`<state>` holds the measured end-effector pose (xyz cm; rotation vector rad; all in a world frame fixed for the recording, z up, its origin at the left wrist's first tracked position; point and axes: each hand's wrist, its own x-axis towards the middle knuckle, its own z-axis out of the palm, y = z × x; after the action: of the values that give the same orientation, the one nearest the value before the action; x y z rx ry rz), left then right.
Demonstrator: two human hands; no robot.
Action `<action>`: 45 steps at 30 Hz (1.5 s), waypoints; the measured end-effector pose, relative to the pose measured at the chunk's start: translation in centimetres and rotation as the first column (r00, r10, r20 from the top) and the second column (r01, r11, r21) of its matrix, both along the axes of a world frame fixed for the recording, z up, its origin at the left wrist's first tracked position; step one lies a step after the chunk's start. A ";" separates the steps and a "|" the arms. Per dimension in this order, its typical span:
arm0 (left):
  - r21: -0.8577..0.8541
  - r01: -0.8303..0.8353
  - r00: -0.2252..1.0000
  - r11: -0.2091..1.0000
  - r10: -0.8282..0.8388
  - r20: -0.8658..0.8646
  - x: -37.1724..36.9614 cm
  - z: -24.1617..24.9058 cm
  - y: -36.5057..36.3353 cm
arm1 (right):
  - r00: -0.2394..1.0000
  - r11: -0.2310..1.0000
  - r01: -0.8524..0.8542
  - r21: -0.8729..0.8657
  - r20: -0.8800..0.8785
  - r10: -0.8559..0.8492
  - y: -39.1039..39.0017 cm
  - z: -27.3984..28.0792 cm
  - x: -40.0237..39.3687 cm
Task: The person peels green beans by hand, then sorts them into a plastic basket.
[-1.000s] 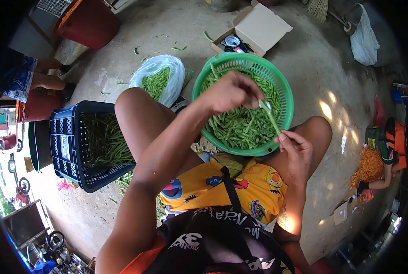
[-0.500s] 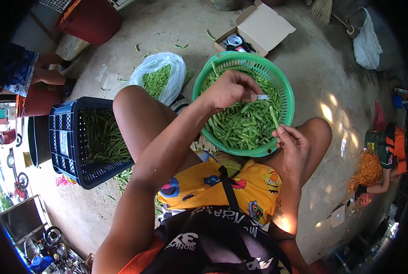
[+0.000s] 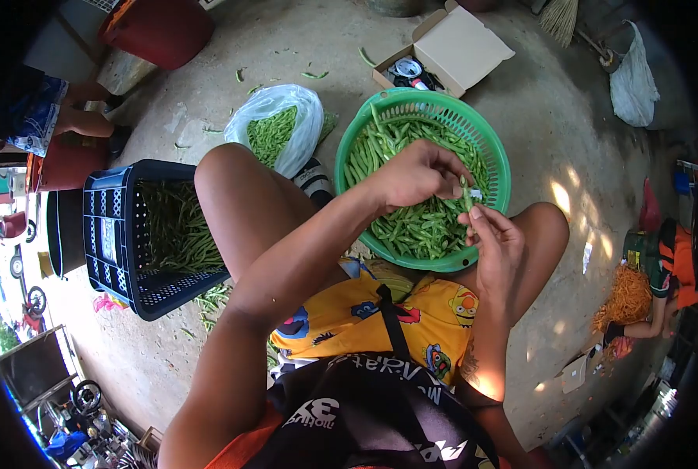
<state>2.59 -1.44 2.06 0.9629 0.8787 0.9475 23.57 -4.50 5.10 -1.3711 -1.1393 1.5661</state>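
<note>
My left hand (image 3: 425, 176) reaches over the green basket (image 3: 499, 168), thumb and fingers pinched on a small whitish flat piece (image 3: 475, 193). Close to it, my right hand (image 3: 493, 234) grips a green pod (image 3: 466, 194) between thumb and fingers; the pod points up toward the left fingertips, and the flat piece is beside it. Many cut-looking green pods (image 3: 419, 232) fill the basket under both hands. Whether the flat piece touches the pod is hard to tell.
A dark blue crate (image 3: 181, 297) of long green pods lies tilted at left. Behind the knee stands a clear plastic bag (image 3: 308, 117) of green pieces. An open cardboard box (image 3: 474, 55) is beyond the basket. People are at far left (image 3: 40, 117) and right (image 3: 681, 258).
My left hand has moved right and slightly down, bringing the flat piece to the pod. The pod in my right hand has shifted slightly up and left.
</note>
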 end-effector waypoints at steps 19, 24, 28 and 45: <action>-0.039 -0.027 0.996 0.999 0.024 -0.082 0.5 -0.1 -0.3 | 1.000 1.000 0.014 -0.016 0.004 -0.014 -0.5 -0.7 0.5; -0.070 -0.167 0.986 0.984 0.164 -0.042 -1.0 -0.7 0.5 | 0.999 0.999 0.032 0.016 0.006 -0.032 -0.7 -0.3 0.8; -0.033 -0.029 0.997 0.999 0.026 -0.070 0.7 0.1 -0.5 | 1.000 1.000 0.021 -0.020 -0.002 -0.021 -0.5 -0.6 0.2; -0.033 -0.032 0.992 0.999 0.028 -0.119 0.9 0.2 -1.2 | 0.997 0.998 0.067 0.003 0.024 -0.067 -0.2 -1.2 0.0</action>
<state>3.54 -2.60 2.25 0.9862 1.0090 0.9045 23.56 -4.75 3.88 -1.4156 -1.0976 1.5042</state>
